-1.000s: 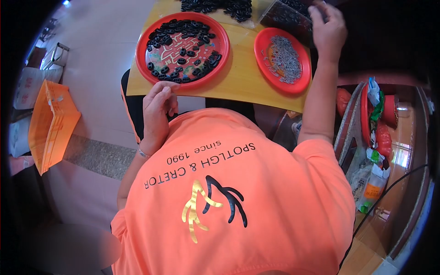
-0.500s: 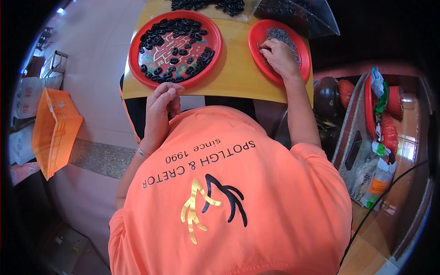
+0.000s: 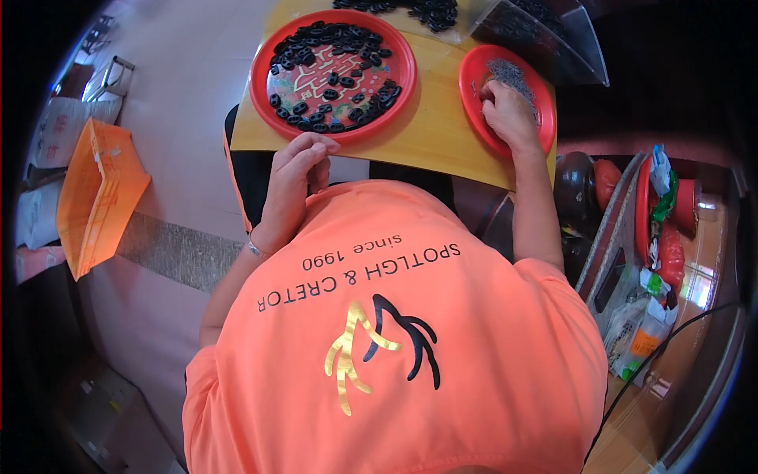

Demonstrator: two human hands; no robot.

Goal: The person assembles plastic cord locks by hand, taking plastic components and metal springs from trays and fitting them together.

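Now, right hand (image 3: 509,118), fingers (image 3: 491,92) bunched over grey metal pieces (image 3: 517,75) on the small red plate (image 3: 467,83), catch hidden: a light pinch serves best! Left hand (image 3: 298,167), loosely curled by the large tray (image 3: 407,71), hold unclear.

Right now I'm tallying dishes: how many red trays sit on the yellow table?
2: larger tray left, with black pieces; smaller tray right, with grey bits. More may lie beyond view.

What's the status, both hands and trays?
Right hand at grey pieces in small tray; left hand near rim of large tray. Both grips unclear. Black pieces in large tray. Nothing visibly blocking.
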